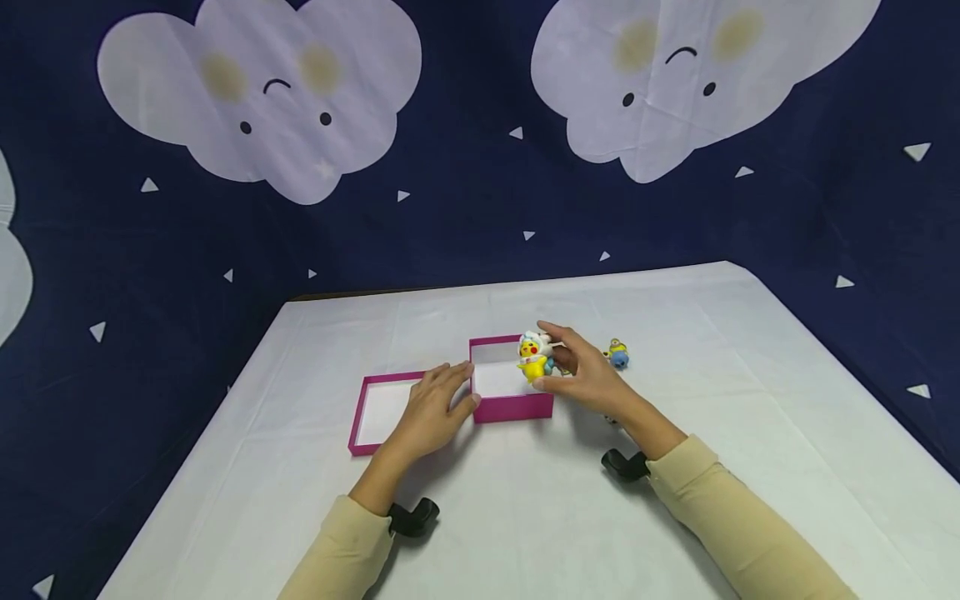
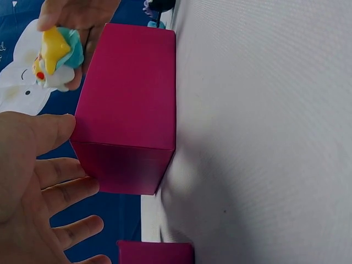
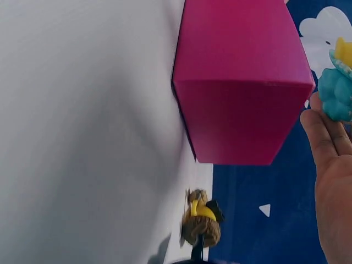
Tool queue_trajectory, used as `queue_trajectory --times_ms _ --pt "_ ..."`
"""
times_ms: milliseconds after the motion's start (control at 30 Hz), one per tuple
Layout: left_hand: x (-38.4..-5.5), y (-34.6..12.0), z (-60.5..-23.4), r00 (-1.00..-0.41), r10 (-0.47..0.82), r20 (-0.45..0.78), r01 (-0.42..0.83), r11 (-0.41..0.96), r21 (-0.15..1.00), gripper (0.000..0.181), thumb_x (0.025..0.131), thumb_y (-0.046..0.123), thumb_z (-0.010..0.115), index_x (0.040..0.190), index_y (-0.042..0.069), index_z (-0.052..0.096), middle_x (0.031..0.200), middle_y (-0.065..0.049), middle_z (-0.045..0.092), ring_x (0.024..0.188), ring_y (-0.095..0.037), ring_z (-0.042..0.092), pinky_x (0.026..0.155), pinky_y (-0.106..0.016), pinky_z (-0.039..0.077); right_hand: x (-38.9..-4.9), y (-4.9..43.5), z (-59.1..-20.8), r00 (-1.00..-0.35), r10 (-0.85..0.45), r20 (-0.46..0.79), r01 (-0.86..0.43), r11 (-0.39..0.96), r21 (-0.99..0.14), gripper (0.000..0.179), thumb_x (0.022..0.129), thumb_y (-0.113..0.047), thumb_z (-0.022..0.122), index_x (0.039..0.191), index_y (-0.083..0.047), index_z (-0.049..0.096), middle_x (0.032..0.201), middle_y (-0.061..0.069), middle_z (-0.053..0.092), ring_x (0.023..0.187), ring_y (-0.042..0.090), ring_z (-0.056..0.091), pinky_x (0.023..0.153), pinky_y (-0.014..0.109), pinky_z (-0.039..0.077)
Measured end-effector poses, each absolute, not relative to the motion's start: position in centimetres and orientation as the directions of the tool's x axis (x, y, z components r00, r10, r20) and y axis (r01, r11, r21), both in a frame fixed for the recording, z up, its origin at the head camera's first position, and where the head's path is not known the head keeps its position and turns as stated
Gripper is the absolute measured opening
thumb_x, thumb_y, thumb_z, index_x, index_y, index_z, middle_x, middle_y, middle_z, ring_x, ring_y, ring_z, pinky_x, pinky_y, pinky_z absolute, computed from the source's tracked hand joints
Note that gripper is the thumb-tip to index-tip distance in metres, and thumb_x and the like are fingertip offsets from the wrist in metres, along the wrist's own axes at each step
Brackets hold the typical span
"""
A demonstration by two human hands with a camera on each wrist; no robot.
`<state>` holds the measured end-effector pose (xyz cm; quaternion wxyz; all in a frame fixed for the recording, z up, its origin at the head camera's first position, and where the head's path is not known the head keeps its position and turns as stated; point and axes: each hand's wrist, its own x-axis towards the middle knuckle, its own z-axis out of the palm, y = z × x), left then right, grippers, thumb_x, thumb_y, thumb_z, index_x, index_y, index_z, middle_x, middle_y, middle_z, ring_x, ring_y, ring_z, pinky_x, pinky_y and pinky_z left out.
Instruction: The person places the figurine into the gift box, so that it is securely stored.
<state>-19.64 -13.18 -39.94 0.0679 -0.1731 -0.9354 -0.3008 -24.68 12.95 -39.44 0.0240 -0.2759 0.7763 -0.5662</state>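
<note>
Table (image 1: 510, 517), white cloth; dark blue backdrop (image 1: 465, 225) with cloud print beyond its far edge. Magenta box (image 1: 513, 408), open-topped, mid-table, well apart from the left and right edges. Shallow magenta tray (image 1: 365, 449), nearer the left edge, partly hidden by the left hand (image 1: 431, 412). Small blue-and-yellow figure (image 1: 618, 355), right of the box. Left hand: fingers extended and spread, touching the box's left side. Right hand (image 1: 592, 379): thumb and fingers pinching a yellow-and-white figurine (image 1: 534, 367), raised above the box's right part.

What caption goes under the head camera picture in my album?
Right hand holds a yellow-and-white toy figure near an open pink box; left hand touches the box.
</note>
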Motion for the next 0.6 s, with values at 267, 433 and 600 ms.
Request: queue_trajectory --times_ms 267,433,600 --pt "-19.7 -13.0 -39.9 -0.936 0.277 0.219 0.352 0.773 0.528 0.05 0.093 0.032 0.055 0.138 0.009 0.049 0.146 -0.005 0.046 0.138 -0.033 0.034 0.111 -0.055 0.026 -25.2 11.5 -39.3 -0.862 -0.437 0.256 -0.403 0.287 -0.869 0.069 0.075 -0.018 0.08 0.134 -0.014 0.045 0.124 0.009 0.056 0.114 0.029 0.057 0.099 0.048 0.046" --pt "-19.7 -13.0 -39.9 -0.942 0.265 0.208 0.336 0.776 0.534 0.051 0.093 0.033 0.055 0.138 0.009 0.049 0.146 -0.003 0.047 0.139 -0.032 0.033 0.111 -0.054 0.026 -25.7 10.7 -39.2 -0.892 -0.391 0.228 -0.388 0.398 -0.831 0.068 0.072 -0.023 0.081 0.131 -0.017 0.048 0.127 0.005 0.058 0.119 0.029 0.052 0.1 0.051 0.044" --pt "-19.6 -13.0 -39.9 -0.945 0.263 0.193 0.326 0.779 0.536 0.052 0.093 0.034 0.054 0.139 0.01 0.047 0.147 -0.003 0.046 0.14 -0.031 0.032 0.111 -0.054 0.026 -26.2 9.8 -39.5 -0.898 -0.389 0.207 -0.379 0.444 -0.812 0.066 0.07 -0.024 0.081 0.128 -0.019 0.05 0.125 0.005 0.06 0.12 0.028 0.052 0.102 0.05 0.043"
